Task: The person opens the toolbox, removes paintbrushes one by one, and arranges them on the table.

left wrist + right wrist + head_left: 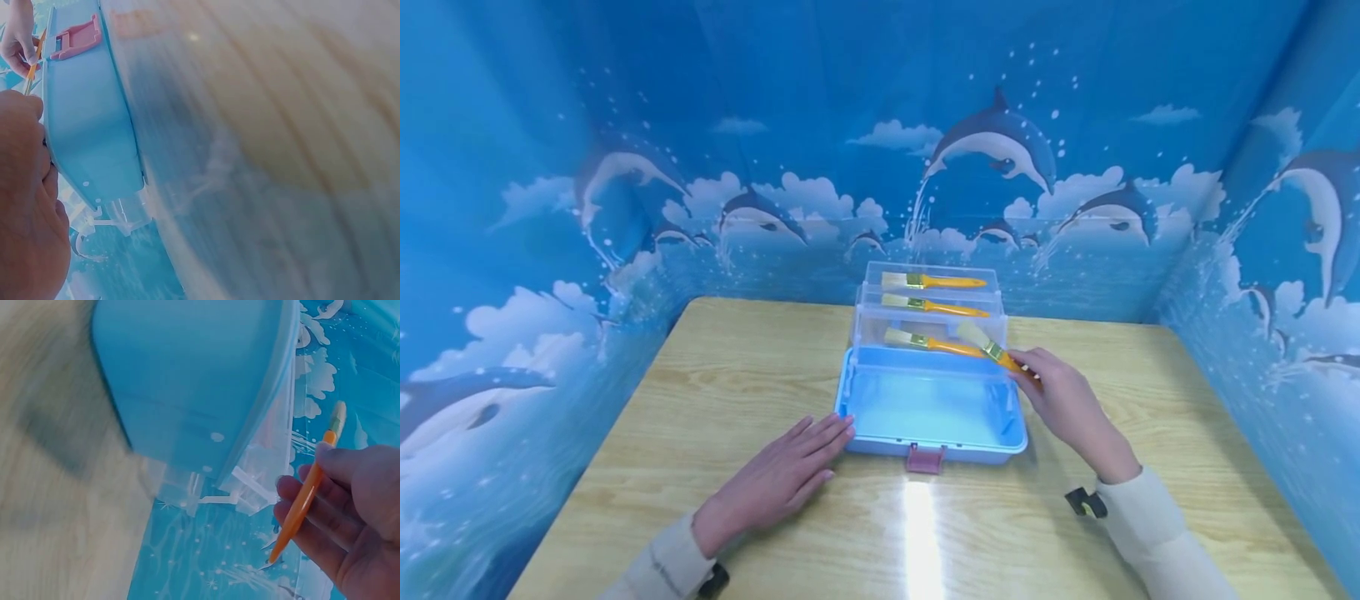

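A blue box (925, 408) with a pink latch (925, 459) stands opened on the table, its clear tiered trays (868, 325) raised at the back. One paintbrush (934, 281) lies in the top tray, another paintbrush (934, 306) in the middle one, and a third paintbrush (936, 342) in the lowest. My right hand (1063, 396) pinches a paintbrush (306, 495) by its orange handle, bristles pointing up and left over the right end of the lowest tray. At the box's front left corner, my left hand (782, 467) rests with straight fingers against the rim.
The wood-grain table (737, 375) extends on both sides of the box. A blue dolphin-print curtain (820, 125) hangs behind the table and along its left and right sides. Bright glare lies on the tabletop in front of the latch.
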Demonstrator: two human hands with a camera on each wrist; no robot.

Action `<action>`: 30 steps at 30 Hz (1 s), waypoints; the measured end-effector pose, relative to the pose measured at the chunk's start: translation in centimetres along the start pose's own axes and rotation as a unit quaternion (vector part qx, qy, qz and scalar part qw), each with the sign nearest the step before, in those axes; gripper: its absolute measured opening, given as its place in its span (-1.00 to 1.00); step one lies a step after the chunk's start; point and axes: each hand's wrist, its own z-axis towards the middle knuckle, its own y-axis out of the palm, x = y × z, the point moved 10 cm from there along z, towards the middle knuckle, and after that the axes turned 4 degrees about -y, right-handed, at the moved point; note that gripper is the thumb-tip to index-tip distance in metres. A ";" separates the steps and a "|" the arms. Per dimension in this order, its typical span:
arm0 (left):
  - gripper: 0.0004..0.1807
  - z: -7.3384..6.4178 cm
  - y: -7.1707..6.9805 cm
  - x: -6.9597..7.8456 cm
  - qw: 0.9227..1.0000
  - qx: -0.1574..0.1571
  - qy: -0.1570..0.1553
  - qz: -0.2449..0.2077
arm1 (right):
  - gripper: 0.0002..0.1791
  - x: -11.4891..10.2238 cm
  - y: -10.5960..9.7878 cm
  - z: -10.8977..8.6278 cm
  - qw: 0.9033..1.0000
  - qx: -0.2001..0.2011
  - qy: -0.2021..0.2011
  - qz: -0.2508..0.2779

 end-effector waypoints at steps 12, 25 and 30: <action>-0.38 0.0 -0.3 0.2 1.000 0.008 0.008 0.001 | -0.61 1.8 0.2 -1.0 0.999 0.019 0.039 0.014; -0.40 0.0 0.0 -0.1 1.000 -0.005 0.007 0.006 | -0.59 2.9 0.7 -1.6 0.997 0.020 0.068 0.029; -0.38 0.0 0.0 -0.1 1.000 0.000 0.007 0.003 | -0.60 3.6 1.0 -1.8 0.997 0.023 0.074 0.032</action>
